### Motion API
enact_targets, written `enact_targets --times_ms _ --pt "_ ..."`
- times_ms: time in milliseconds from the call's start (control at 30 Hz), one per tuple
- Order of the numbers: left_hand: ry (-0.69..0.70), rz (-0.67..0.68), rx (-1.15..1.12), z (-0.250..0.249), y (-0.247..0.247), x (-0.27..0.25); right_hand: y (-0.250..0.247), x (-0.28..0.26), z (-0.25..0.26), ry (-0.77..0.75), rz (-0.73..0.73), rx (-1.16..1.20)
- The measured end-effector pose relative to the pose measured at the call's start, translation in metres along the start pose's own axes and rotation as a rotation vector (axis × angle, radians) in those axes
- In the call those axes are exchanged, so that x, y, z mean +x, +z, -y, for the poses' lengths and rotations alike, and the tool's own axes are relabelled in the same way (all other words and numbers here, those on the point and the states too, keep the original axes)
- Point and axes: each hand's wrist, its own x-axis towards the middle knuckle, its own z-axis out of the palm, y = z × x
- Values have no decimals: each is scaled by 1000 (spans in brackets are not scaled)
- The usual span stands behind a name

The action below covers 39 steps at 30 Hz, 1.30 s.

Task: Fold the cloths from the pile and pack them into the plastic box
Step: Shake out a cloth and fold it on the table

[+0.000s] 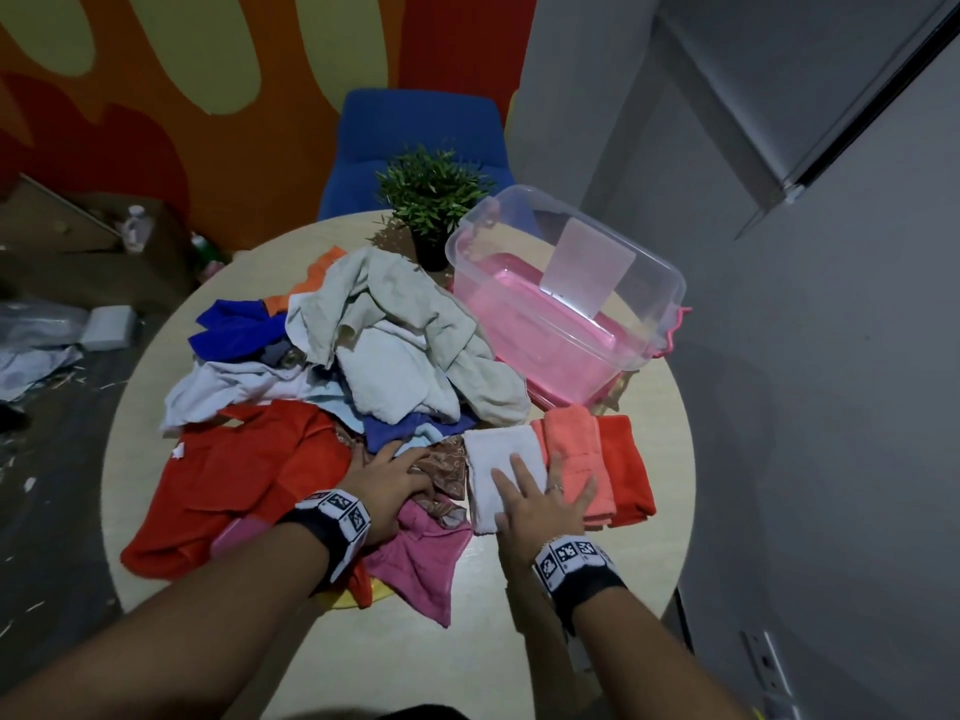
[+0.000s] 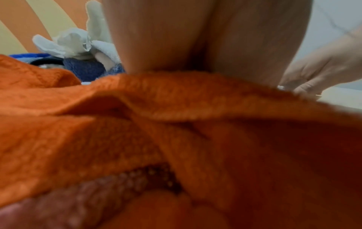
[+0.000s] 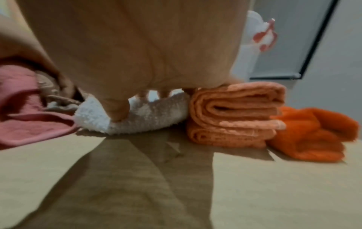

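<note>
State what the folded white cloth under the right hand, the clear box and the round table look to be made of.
Folded white cloth: looks like terry towelling, fluffy looped pile, matte. Clear box: see-through plastic, glossy, with a pink tint low inside and a pink latch; what tints it is unclear. Round table: pale, smooth, matte top, perhaps wood-look laminate; no grain is plain.

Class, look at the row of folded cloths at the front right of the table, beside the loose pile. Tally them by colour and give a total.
White: 1, the white folded cloth under the right hand
Peach: 1, the peach folded cloth
Orange-red: 1, the orange-red folded cloth
Total: 3
</note>
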Motion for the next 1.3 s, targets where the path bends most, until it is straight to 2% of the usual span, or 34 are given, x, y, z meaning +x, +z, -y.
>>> enact_targets --times_ms 333,433,500,567,633,700,767,833,900,1000,1067,1100,1200,1267,1300 --pt "18 -1 -63 -12 0 6 -6 8 -42 45 96 91" --pt "33 0 -153 -17 -7 2 -18 2 -32 21 18 100" --pt "2 -160 -225 -20 -17 -7 -24 -2 -20 -40 -159 126" --pt "-91 -436 -252 -15 -29 -18 -26 -1 -5 -127 -317 239" --pt "-254 -615 -260 4 -35 -29 -30 1 14 -193 -319 393" --pt "-477 -586 -253 33 -33 -40 -34 0 34 -248 -264 455" --pt "-705 -440 -271 62 -26 -48 -37 -3 52 -309 -235 455" --pt "-810 -326 -352 86 -14 -54 -38 -6 68 -357 -213 450" --pt "-725 -337 -429 104 -8 -63 -39 -10 81 -390 -207 460" --pt "-515 -568 -464 117 -14 -74 -52 -15 95 -428 -251 491" --pt "-432 -649 -487 117 -21 -75 -64 -18 101 -447 -286 520" --pt "-444 -630 -453 117 -20 -74 -70 -19 104 -448 -297 538" --pt "-585 -410 -422 124 0 -74 -81 -26 113 -439 -310 550" --pt "-599 -382 -455 129 13 -73 -85 -33 116 -431 -297 535" --pt "-607 -420 -479 128 15 -73 -86 -35 116 -434 -289 529"
